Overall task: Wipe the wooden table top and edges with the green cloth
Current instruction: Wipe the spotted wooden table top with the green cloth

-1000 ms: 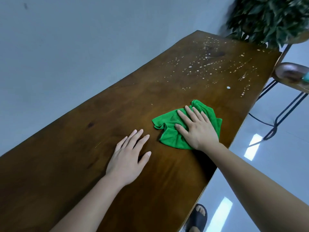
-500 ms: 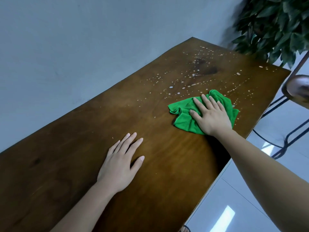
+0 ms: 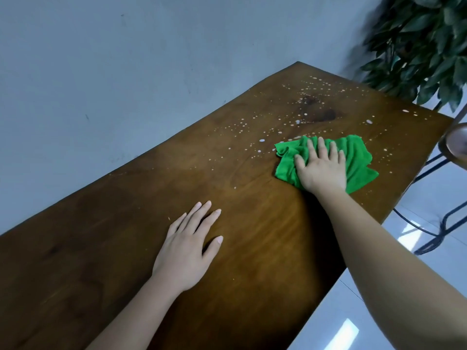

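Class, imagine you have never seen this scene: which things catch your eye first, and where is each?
The bright green cloth stands out, pressed flat under the right hand toward the far end of the wooden table. Pale droplets speckle the wood beside and beyond it. The left hand rests flat on the wood nearer the camera.

A plain blue-grey wall (image 3: 126, 72) runs along the left. A leafy plant (image 3: 424, 46) fills the far right corner. Glossy white floor tiles (image 3: 328, 320) mirror overhead light beside a black-legged stool (image 3: 454, 146).
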The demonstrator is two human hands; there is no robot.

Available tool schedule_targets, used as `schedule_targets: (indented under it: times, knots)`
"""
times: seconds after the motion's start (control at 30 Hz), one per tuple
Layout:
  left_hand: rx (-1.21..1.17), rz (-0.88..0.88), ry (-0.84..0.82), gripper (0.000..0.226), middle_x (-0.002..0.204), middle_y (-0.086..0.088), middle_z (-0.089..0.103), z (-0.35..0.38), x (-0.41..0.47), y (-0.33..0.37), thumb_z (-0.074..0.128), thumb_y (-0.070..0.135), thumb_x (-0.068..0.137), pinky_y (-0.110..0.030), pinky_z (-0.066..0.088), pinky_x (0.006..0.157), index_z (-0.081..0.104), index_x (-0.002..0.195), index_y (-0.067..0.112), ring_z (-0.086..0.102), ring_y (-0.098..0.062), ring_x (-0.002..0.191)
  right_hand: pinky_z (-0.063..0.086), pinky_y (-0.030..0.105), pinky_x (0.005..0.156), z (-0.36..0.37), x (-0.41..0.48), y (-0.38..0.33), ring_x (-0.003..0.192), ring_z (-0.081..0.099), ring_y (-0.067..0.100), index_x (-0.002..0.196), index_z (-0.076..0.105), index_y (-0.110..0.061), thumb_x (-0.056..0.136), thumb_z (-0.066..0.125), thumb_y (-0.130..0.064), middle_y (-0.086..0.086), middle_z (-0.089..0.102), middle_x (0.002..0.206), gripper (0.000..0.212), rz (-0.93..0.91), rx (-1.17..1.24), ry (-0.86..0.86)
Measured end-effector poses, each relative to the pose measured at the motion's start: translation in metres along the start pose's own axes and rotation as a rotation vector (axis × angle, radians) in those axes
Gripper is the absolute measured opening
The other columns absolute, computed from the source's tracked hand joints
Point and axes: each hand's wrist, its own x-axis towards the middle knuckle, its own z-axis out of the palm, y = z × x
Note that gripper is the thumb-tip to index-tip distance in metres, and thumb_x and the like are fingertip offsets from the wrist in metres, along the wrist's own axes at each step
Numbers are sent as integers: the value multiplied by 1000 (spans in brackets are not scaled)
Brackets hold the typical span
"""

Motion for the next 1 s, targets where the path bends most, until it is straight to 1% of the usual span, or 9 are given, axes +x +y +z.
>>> schedule_targets:
  times: [0.1, 0.23, 0.33, 0.43, 0.5, 0.57, 0.77, 0.9, 1.0]
  knots:
    - [-7, 1, -5, 68, 183, 22, 2, 1, 0, -1, 15, 73, 110, -38, 7, 137, 14, 173, 50, -6, -1, 168, -1, 59, 135, 10, -18, -58, 169, -8, 39, 175, -5, -32, 105, 0, -72, 1, -10, 183, 81, -83, -18, -12]
    - [6, -9, -21, 70, 184, 22, -1, 1, 0, -1, 10, 76, 108, -40, 8, 138, 10, 173, 51, -7, 0, 168, -4, 57, 135, 22, -37, -133, 169, -12, 35, 175, -2, -38, 106, 3, -74, -2, -9, 184, 78, -408, -44, -60]
    - [11, -14, -17, 70, 184, 22, -1, 2, 1, -1, 13, 77, 108, -34, 0, 135, 10, 173, 52, -7, 0, 168, -4, 53, 136, 24, -31, -147, 170, -11, 28, 174, -1, -41, 107, 4, -75, -7, -7, 184, 76, -605, -82, -90]
    - [-2, -3, -5, 71, 184, 22, 2, 2, 1, -2, 12, 77, 108, -35, 4, 136, 13, 173, 51, -5, -1, 168, -2, 46, 137, 19, -12, -130, 170, -8, 19, 174, 4, -44, 108, 10, -76, -9, -2, 184, 74, -674, -61, -94]
    - [-22, -1, -5, 71, 184, 22, 4, 1, 3, -3, 12, 78, 107, -40, 9, 137, 16, 173, 51, -3, -1, 169, -1, 41, 137, 13, 5, -111, 170, -5, 15, 174, 9, -45, 109, 16, -75, -10, 1, 184, 72, -632, -30, -83]
    - [-32, -1, -13, 72, 184, 22, 3, 0, 5, -3, 12, 78, 107, -40, 8, 137, 15, 173, 51, -3, -2, 169, 1, 41, 137, 7, 23, -86, 170, -2, 15, 174, 12, -46, 109, 19, -75, -10, 2, 184, 72, -548, -7, -66]
    - [-30, 6, -13, 73, 184, 21, 0, -1, 6, -3, 6, 77, 107, -40, 7, 139, 11, 174, 50, -7, -2, 169, 3, 46, 137, -5, 63, -20, 171, 1, 22, 175, 12, -42, 105, 13, -79, -5, 2, 185, 79, -227, 4, -12]
    - [-36, 8, -1, 71, 184, 20, 2, 0, 5, -4, 11, 76, 108, -38, 5, 137, 13, 174, 49, -4, -3, 169, 1, 53, 137, 2, 62, -47, 171, -3, 31, 176, 6, -34, 107, 8, -71, 1, -3, 185, 78, -51, -2, -13]
    - [-38, 10, -9, 70, 184, 21, 1, -1, 5, -4, 13, 75, 109, -37, 5, 137, 13, 174, 49, -5, -3, 169, 1, 58, 136, 9, 50, -94, 170, -4, 39, 176, 1, -30, 105, 4, -72, 5, -6, 184, 83, -42, -28, -11]
